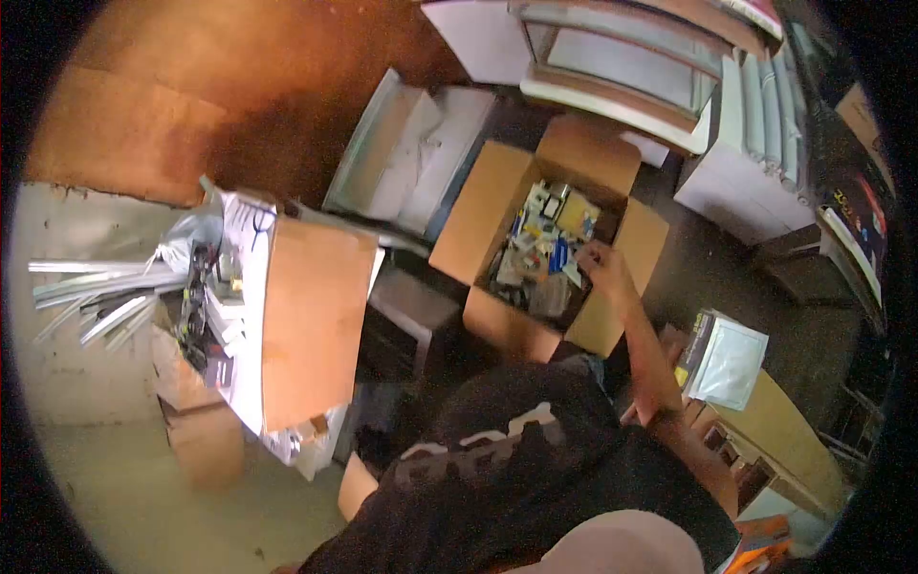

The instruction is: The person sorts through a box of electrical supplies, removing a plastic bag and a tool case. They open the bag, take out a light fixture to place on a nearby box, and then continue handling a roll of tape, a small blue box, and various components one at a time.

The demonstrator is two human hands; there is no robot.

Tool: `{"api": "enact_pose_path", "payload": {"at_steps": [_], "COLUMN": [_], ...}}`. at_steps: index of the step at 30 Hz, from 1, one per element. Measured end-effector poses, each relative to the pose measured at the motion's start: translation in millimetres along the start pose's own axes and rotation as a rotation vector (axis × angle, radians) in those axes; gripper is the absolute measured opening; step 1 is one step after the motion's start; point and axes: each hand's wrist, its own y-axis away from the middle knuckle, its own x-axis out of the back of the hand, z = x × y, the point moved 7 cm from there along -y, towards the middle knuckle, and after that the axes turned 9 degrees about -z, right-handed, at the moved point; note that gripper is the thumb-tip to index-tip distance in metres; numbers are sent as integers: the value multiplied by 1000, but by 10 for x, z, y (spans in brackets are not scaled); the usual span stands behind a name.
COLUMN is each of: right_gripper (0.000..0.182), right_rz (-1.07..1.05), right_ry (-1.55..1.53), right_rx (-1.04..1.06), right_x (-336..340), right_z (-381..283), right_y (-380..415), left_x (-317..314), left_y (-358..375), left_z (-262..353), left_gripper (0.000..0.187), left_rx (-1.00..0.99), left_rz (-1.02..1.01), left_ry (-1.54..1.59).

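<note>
A cluttered storeroom floor [115,459], seen from above, with a person in a dark printed shirt bending over it; white panels and framed boards [622,67] are stacked along the far edge of the floor, and a second stack of white slabs [755,143] stands at the far right; a tall tilted brown carton [311,320], stuffed with papers and with metal strips [91,287] jutting from its left side, leans at the floor's left; an open cardboard box [497,196], flaps spread, sits at mid-floor, filled with small packaged parts [540,253] in blue, yellow and white; a bagged white packet [727,359] rests on a low cabinet at the right edge. The right hand [602,260] reaches into the box at its right side, fingers curled down onto the packets, though whether it has closed on one cannot be told at this size; the left hand is out of sight, so its state cannot be told. The leaning carton looks, by judgement, top-heavy and could spill its papers if nudged; rummaging near the box's near-right flap could tip loose packets over the edge onto the floor.
</note>
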Motion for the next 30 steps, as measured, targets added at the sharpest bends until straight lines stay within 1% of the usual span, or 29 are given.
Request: {"api": "enact_pose_path", "payload": {"at_steps": [2, 4, 5, 7, 9, 11, 13, 16, 18, 19, 21, 23, 24, 25, 26, 27, 28, 29, 30], "right_gripper": [21, 21, 21, 20, 20, 19, 17, 15, 13, 12, 12, 12, 15, 18, 18, 16, 14, 14, 12], "right_rz": [23, -35, -71, -107, -136, -145, -68, -69, -58, -46, -25, 7, 11, 18, 27, 15, 7, 17, -2], "right_ry": [-58, -100, -109, -37, -95, -151, -47, -124, -109, -93, -106, -123, -196, -269, -262, -369, -475, -464, -264], "right_rx": [50, 89, 79, -11, -38, -62, 5, -12, 4, 30, 16, -23, 19, 58, 23, -51, -120, -149, -276], "right_x": [22, 151, 141, 199, 312, 370, 446, 512, 555, 590, 566, 517, 471, 424, 341, 191, 33, -98, -238], "right_z": [258, 128, 255, 563, 398, 431, 553, 731, 787, 805, 1001, 1222, 1244, 1305, 1487, 1755, 2006, 2166, 2341], "right_y": [-18, 62, 30, 9, 132, 162, 142, 148, 117, 89, 22, 25, 12, 5, 15, 4, -18, 11, 61], "left_x": [-185, -320, -359, -463, -566, -641, -707, -732, -696, -615, -446, -82, 130, 393, 624, 808, 893, 1077, 1270], "left_y": [240, 408, 490, 638, 770, 865, 956, 1047, 1020, 985, 877, 591, 345, -39, -492, -1031, -1863, -2689, -2904], "left_z": [127, 283, 366, 414, 432, 466, 486, 550, 629, 675, 778, 925, 1011, 1136, 1271, 1449, 1498, 1426, 2231], "left_gripper": [41, 42, 43, 44, 45, 45, 46, 48, 49, 49, 50, 51, 52, 52, 53, 54, 55, 55, 54], "left_rx": [36, 58, 75, 108, 135, 160, 189, 237, 258, 273, 292, 326, 340, 340, 307, 229, -143, -253, -255], "left_rz": [-27, -43, -53, -74, -98, -131, -176, -270, -345, -393, -494, -616, -668, -696, -699, -678, -608, -368, -184], "left_ry": [-22, -23, -23, -10, 1, 4, 1, -13, -26, -42, -60, -112, -146, -210, -327, -466, -859, -782, -604]}}
